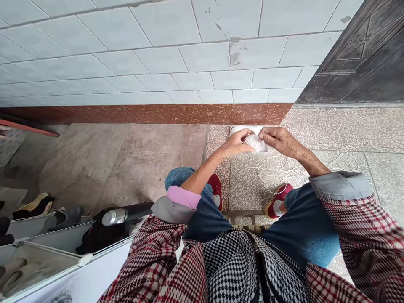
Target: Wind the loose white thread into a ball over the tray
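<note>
A ball of white string [255, 143] sits in my left hand [237, 143], with the thumb and fingers curved around its left side. My right hand [279, 141] is at the ball's right side, its fingers closed in a pinch by the ball. What lies between those fingertips is too small to make out. Behind and under the ball is a white box [265, 147], partly covered by both hands. Loose loops of white cord [277, 171] lie tangled on the floor below my right forearm.
A tiled wall [164, 61] with a brown base strip [176, 113] runs ahead, and a dark door [360, 63] is at the right. My red shoes [215, 189] flank the floor below the box. At lower left stands a white rack [104, 252] holding shoes and a dark cylinder [139, 210].
</note>
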Available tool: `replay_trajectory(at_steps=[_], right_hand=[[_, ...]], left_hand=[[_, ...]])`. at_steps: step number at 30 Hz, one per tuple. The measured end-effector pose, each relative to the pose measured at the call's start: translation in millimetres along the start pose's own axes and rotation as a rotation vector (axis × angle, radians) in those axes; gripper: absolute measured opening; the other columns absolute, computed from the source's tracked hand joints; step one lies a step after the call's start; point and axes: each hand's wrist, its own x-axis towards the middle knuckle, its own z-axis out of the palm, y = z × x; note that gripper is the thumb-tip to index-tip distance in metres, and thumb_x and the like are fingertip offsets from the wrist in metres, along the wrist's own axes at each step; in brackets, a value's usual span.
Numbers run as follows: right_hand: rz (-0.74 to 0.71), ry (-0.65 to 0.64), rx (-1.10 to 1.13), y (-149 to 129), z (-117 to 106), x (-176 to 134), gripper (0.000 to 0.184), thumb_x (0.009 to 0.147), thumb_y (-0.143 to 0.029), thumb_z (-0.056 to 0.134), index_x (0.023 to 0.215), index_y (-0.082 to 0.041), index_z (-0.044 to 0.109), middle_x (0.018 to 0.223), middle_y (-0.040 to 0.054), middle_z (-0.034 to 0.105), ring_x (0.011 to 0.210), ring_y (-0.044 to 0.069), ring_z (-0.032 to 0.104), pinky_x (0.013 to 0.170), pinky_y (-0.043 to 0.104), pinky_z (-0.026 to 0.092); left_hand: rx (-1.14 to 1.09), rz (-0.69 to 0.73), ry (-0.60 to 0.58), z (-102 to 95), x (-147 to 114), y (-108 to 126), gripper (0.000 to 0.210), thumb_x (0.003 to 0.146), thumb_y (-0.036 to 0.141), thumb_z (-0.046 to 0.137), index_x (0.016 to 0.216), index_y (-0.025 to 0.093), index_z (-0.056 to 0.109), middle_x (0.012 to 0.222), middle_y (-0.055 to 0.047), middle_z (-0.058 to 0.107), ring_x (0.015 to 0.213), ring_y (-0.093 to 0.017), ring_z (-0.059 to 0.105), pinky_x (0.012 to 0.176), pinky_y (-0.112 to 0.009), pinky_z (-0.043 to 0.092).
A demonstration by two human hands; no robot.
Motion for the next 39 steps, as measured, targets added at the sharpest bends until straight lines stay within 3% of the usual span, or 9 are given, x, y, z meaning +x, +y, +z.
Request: replay_trajectory(at_steps=[4, 11, 15, 20, 25, 29, 32, 36, 39], right_hand=[[0.034, 0.124, -0.073, 20, -3, 6, 0.053, 0.11, -0.07, 0.057, 0.084, -0.023, 0.06, 0.072, 0.0002, 0.054, 0.071, 0.018, 0.048, 0.069, 0.033, 0.038], [0.062, -0.182, 0.018, 5, 32, -4, 0.048, 0.113, -0.063, 0.052, 0.088, -0.023, 0.061, 0.071, -0.0011, 0.05, 0.069, 0.017, 0.046, 0.068, 0.033, 0.038], [0.016, 0.0, -0.009, 1, 7, 0, 0.057, 0.11, -0.075, 0.056, 0.091, -0.022, 0.067, 0.078, 0.0012, 0.057, 0.073, 0.017, 0.048, 0.07, 0.034, 0.038], [0.051, 0.166, -0.068, 23, -10, 3, 0.06, 0.108, -0.08, 0.058, 0.087, -0.023, 0.063, 0.07, 0.0002, 0.053, 0.069, 0.017, 0.048, 0.063, 0.032, 0.038], [0.22, -0.106, 0.054, 24, 26, -2, 0.049, 0.112, -0.067, 0.057, 0.091, -0.023, 0.06, 0.068, -0.0015, 0.049, 0.059, 0.014, 0.049, 0.052, 0.028, 0.045], [0.171, -0.268, 0.119, 4, 28, -5, 0.049, 0.111, -0.069, 0.061, 0.097, -0.022, 0.067, 0.069, -0.0032, 0.045, 0.06, 0.014, 0.047, 0.052, 0.027, 0.042], [0.085, -0.025, 0.093, 5, 2, -3, 0.052, 0.111, -0.073, 0.059, 0.1, -0.023, 0.069, 0.07, -0.0029, 0.045, 0.065, 0.015, 0.044, 0.059, 0.03, 0.036], [0.099, 0.188, -0.057, 25, -14, 2, 0.052, 0.109, -0.07, 0.06, 0.088, -0.023, 0.065, 0.073, 0.0, 0.05, 0.071, 0.017, 0.045, 0.066, 0.034, 0.035], [0.134, 0.069, -0.068, 27, 7, 0, 0.048, 0.11, -0.063, 0.055, 0.086, -0.022, 0.062, 0.074, 0.0009, 0.053, 0.071, 0.018, 0.046, 0.069, 0.034, 0.037]], left_hand=[[-0.267, 0.002, -0.159, 4.3, -5, 10, 0.057, 0.057, 0.029, 0.096, 0.107, 0.021, 0.07, 0.095, -0.001, 0.07, 0.087, -0.018, 0.064, 0.077, -0.032, 0.052], [-0.298, -0.065, 0.406, -10.7, 12, -7, 0.059, 0.058, 0.033, 0.093, 0.104, 0.024, 0.057, 0.102, -0.002, 0.067, 0.096, -0.02, 0.065, 0.084, -0.035, 0.057], [-0.074, -0.059, 0.222, -3.9, 8, -11, 0.066, 0.053, 0.023, 0.091, 0.111, 0.023, 0.06, 0.103, -0.002, 0.066, 0.09, -0.019, 0.061, 0.076, -0.032, 0.051], [-0.356, -0.104, -0.163, 4.7, -2, 2, 0.08, 0.057, 0.027, 0.093, 0.132, 0.027, 0.065, 0.112, -0.006, 0.072, 0.096, -0.024, 0.07, 0.08, -0.037, 0.059], [-0.644, -0.026, 0.16, -2.5, 8, 0, 0.058, 0.063, 0.032, 0.089, 0.117, 0.025, 0.066, 0.123, -0.01, 0.075, 0.116, -0.029, 0.072, 0.091, -0.041, 0.064], [-0.262, -0.082, 0.397, -5.2, 13, -11, 0.053, 0.061, 0.028, 0.09, 0.107, 0.024, 0.063, 0.102, -0.003, 0.072, 0.098, -0.022, 0.067, 0.079, -0.034, 0.056], [0.006, -0.061, 0.273, -1.1, 8, -12, 0.054, 0.052, 0.018, 0.087, 0.1, 0.024, 0.063, 0.092, 0.002, 0.066, 0.086, -0.019, 0.059, 0.073, -0.031, 0.048], [-0.257, -0.053, -0.103, 5.4, 3, -3, 0.057, 0.056, 0.028, 0.091, 0.107, 0.024, 0.065, 0.096, -0.002, 0.069, 0.089, -0.021, 0.064, 0.076, -0.035, 0.053], [-0.526, -0.021, 0.007, 3.2, 7, 2, 0.061, 0.06, 0.035, 0.09, 0.115, 0.027, 0.064, 0.115, -0.007, 0.074, 0.107, -0.027, 0.07, 0.084, -0.039, 0.059]])
